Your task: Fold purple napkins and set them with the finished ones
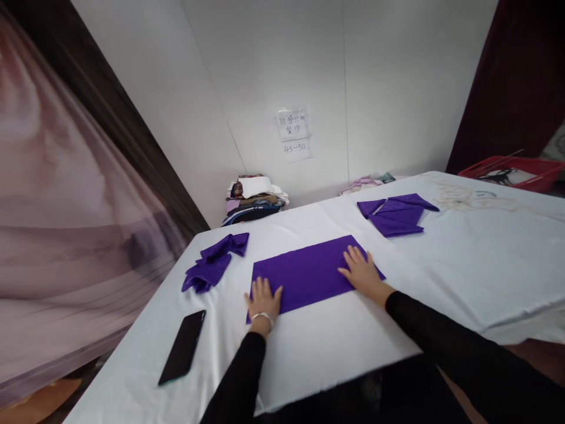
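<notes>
A purple cloth napkin (309, 274) lies flat before me as a long rectangle. My left hand (263, 300), a silver bracelet at its wrist, rests open on the napkin's left end, fingers spread. On its right end my right hand (362, 272) also lies open, palm down. Left of the napkin is a crumpled purple cloth (212, 262). Farther back on the right sits another purple cloth (395, 213), loosely folded with pointed corners. Both hands press on the fabric without gripping it.
A black phone (182, 347) lies at the front left of the white-covered table (322, 359). Folded clothes (253, 200) are stacked at the back, below a paper sign (295, 132) on the wall. A red basket (512, 171) stands far right; a pale curtain (66, 206) hangs left.
</notes>
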`<state>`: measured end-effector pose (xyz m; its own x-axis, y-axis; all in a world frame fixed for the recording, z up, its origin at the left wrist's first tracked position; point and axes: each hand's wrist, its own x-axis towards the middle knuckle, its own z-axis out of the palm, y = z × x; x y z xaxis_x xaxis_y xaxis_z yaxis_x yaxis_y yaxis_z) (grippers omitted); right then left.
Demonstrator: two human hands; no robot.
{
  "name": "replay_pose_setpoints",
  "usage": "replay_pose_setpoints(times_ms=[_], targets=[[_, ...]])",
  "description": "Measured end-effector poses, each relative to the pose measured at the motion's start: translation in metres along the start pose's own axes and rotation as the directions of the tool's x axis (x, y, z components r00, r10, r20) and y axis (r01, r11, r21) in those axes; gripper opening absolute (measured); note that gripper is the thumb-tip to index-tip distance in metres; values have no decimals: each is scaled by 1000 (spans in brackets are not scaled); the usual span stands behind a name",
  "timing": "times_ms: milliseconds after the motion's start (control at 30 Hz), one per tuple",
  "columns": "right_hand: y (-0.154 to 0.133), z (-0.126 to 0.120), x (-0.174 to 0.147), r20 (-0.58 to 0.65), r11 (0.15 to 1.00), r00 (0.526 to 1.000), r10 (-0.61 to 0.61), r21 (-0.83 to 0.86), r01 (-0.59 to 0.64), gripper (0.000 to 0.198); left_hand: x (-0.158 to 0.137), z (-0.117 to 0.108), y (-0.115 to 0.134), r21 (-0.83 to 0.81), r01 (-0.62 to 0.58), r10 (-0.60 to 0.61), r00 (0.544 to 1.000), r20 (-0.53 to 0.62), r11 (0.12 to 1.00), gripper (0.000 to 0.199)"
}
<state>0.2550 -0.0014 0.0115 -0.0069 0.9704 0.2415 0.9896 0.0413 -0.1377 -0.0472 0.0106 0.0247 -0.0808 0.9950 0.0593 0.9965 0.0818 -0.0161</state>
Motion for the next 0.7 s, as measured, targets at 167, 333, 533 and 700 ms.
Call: replay_pose_setpoints(times_ms=[167,333,533,700], targets=[[-91,12,5,82,962,975,-208,197,189,61,-14,9,88,-77,-229,231,972,28,970,54],[-52,21,13,72,982,986,-148,126,138,66,-7,13,61,-79,-154,153,988,-19,985,57],[63,12,4,92,997,994,65,-39,-62,65,9,9,-49,-45,114,-113,993,15,992,59],[77,4,1,56,995,996,62,-83,-58,63,13,5,-69,-17,170,-170,985,38,985,59]])
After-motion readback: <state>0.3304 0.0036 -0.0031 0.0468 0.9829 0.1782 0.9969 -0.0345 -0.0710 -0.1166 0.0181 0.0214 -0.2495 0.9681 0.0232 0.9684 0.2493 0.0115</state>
